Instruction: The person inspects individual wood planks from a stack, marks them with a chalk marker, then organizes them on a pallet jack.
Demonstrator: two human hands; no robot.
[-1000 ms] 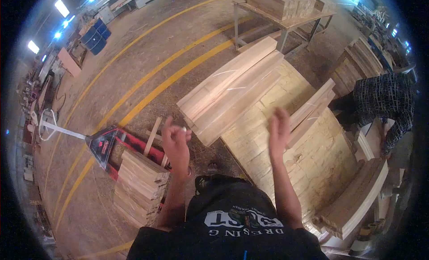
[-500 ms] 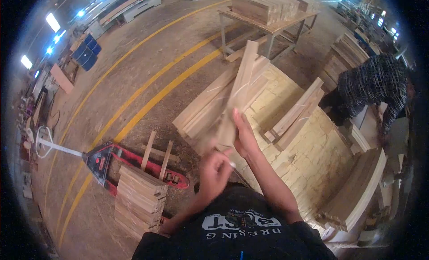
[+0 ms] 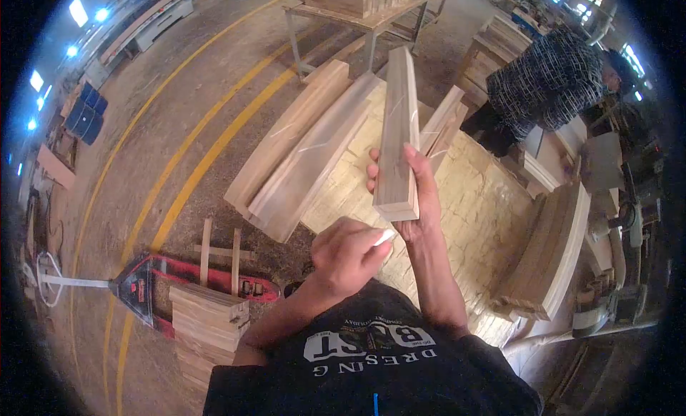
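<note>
My right hand (image 3: 421, 176) grips a wooden board (image 3: 397, 123) from beneath, thumb on its right edge and fingertips on its left. The board is raised, with its near end facing me. In my left hand (image 3: 348, 257), fingers curled, is a short white piece of chalk (image 3: 384, 237), just below the board's near end and apart from it. Beyond, boards with white line marks (image 3: 311, 159) lie side by side at the left of a yellowish patterned surface (image 3: 471, 219). More marked boards (image 3: 443, 123) lie behind the held one.
A curved stack of boards (image 3: 547, 255) stands on the right. At left is a red pallet jack (image 3: 214, 271) bearing stacked wood (image 3: 204, 323). A table (image 3: 343, 14) with wood blocks stands at the back. Another person (image 3: 547, 80) bends over at the upper right.
My right hand has lifted and turned the board, bringing its near end up towards me. My left hand has come slightly right, still with the chalk. The view has shifted.
</note>
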